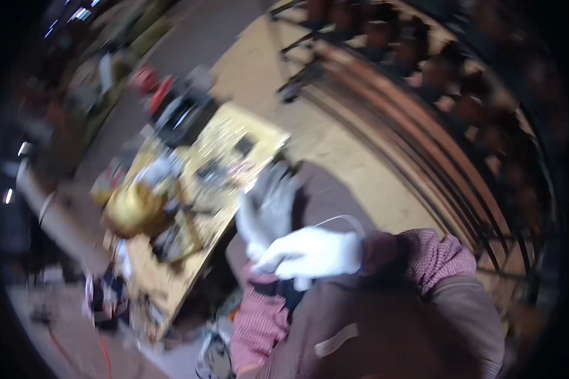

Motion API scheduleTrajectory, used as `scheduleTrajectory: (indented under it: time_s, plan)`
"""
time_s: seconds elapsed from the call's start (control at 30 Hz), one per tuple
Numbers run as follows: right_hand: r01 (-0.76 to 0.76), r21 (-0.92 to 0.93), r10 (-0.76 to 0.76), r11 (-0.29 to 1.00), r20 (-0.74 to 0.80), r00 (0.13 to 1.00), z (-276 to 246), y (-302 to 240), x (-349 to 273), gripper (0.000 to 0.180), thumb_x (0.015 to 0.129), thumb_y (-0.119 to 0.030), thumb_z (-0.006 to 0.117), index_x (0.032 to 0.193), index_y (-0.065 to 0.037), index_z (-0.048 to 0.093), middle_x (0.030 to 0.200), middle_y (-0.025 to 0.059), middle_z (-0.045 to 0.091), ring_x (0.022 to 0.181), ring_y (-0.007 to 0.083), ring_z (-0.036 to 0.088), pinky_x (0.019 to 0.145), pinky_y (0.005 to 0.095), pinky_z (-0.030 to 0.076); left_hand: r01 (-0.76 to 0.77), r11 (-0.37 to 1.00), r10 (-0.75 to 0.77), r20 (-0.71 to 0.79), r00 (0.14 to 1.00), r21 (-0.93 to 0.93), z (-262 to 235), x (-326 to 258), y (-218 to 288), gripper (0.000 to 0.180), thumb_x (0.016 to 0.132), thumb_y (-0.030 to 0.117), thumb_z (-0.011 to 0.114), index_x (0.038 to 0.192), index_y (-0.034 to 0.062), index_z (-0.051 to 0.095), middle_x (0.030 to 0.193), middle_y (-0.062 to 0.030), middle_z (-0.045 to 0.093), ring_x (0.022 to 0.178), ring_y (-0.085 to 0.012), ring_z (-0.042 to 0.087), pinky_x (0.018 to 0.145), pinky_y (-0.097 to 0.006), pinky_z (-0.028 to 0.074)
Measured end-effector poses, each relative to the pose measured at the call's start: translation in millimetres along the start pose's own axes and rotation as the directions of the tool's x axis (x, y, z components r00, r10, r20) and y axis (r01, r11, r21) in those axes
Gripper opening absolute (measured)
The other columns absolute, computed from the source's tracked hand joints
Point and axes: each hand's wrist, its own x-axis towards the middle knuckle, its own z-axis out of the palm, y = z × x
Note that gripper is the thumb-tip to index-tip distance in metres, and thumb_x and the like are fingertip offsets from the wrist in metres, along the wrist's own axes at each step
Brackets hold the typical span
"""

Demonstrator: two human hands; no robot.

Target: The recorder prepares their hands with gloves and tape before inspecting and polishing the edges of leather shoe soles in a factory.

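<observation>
Both of my hands wear pale work gloves, held together in front of my body beside a wooden-topped table (212,218). My left hand (269,202) points up and away, its fingers stretched out, with dark patches at the fingertips. Across its wrist lies my right hand (316,254), in a brighter white glove. The right fingers are bent at the left glove's cuff (257,247) and seem to pinch it, though motion blur softens the contact. A thin white loop (344,220) arches above the right wrist.
On the table sit a black machine (184,120), a yellowish rounded object (133,208) and small dark parts (212,172). Another person's forearm (73,234) reaches in from the left. Long brown rails (417,136) curve along the right, beside a rack of blurred brown objects (439,69).
</observation>
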Motion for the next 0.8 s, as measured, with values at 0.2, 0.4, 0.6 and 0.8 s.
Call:
scheduleTrajectory:
  time_s: [0.2, 0.4, 0.6, 0.8]
  plan:
    - [-0.274, -0.914, -0.746, 0.298, -0.402, 0.531, -64.9, 18.7, -176.5, 0.057, 0.098, -0.023, 0.073, 0.153, -0.012, 0.065, 0.142, 0.0161, 0.072, 0.123, 0.0368, 0.072, 0.108, 0.0457, 0.057, 0.334, 0.882, -0.372, -0.058, 0.926, -0.332, -34.5, -34.8, 19.4, 0.064, 0.116, 0.053, 0.048, 0.158, 0.0061, 0.057, 0.153, -0.0189, 0.066, 0.138, -0.0381, 0.064, 0.105, -0.049, 0.063]
    - [-0.499, -0.561, -0.749, 0.661, -0.448, -0.488, -84.4, 97.0, -391.0, 0.045, 0.102, -0.003, 0.069, 0.147, -0.003, 0.069, 0.143, 0.0135, 0.073, 0.131, 0.0226, 0.069, 0.115, 0.0343, 0.052, 0.325, 0.93, -0.367, -0.372, 0.853, -0.171, -30.8, -69.0, 14.5, 0.043, 0.116, 0.051, 0.052, 0.095, 0.0147, 0.054, 0.089, 0.0024, 0.06, 0.074, -0.0142, 0.067, 0.059, -0.03, 0.06]
    - [-0.898, 0.362, -0.668, 0.251, -0.606, -0.431, -82.2, 149.8, -522.8, 0.053, 0.106, -0.046, 0.066, 0.138, -0.005, 0.073, 0.138, 0.0226, 0.073, 0.127, 0.0421, 0.066, 0.109, 0.0508, 0.05, 0.485, 0.787, -0.505, 0.053, 0.862, -0.381, 15.0, -54.6, 14.0, 0.066, 0.113, 0.062, 0.048, 0.153, 0.0109, 0.059, 0.146, -0.016, 0.066, 0.122, -0.0365, 0.065, 0.091, -0.054, 0.063]
    - [-0.91, 0.389, -0.685, -0.144, -0.703, -0.193, -76.1, 146.7, -515.9, 0.056, 0.111, -0.052, 0.053, 0.109, -0.004, 0.082, 0.107, 0.0243, 0.077, 0.108, 0.0391, 0.069, 0.112, 0.0557, 0.045, 0.29, 0.795, -0.248, 0.151, 0.957, -0.533, 39.0, -33.2, 0.2, 0.084, 0.104, 0.062, 0.066, 0.163, 0.0054, 0.048, 0.172, -0.0248, 0.042, 0.157, -0.0448, 0.043, 0.133, -0.063, 0.028]
